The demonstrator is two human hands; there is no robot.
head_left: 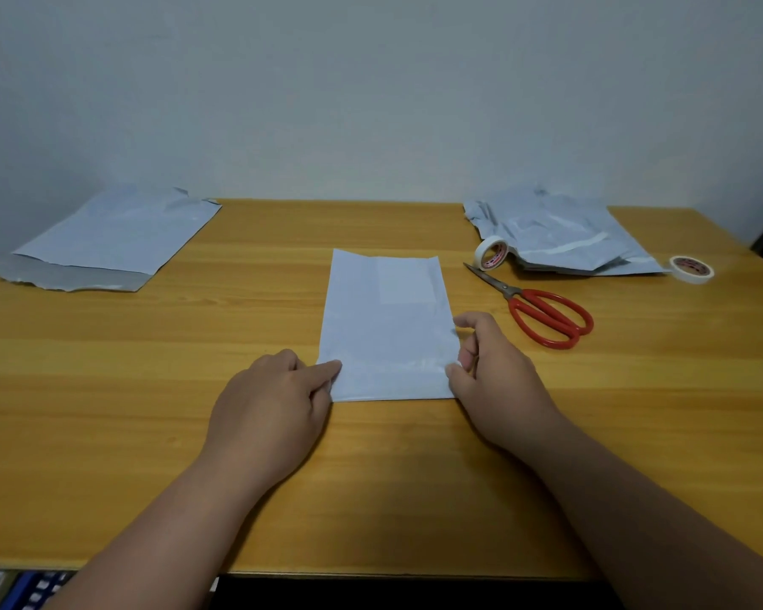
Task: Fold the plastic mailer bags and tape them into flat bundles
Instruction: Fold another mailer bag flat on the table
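Head view: tape roll (491, 253), red unreadable print.

Both bare forearms reach forward and inward from the bottom corners. The left hand (268, 402) lies palm down, fingers curled, forefinger stretched out to the right with its tip pressed down. The right hand (492, 367) stands more on edge, thumb forward, fingers bent; thumb and fingertips seem to pinch, though the grip is partly hidden.
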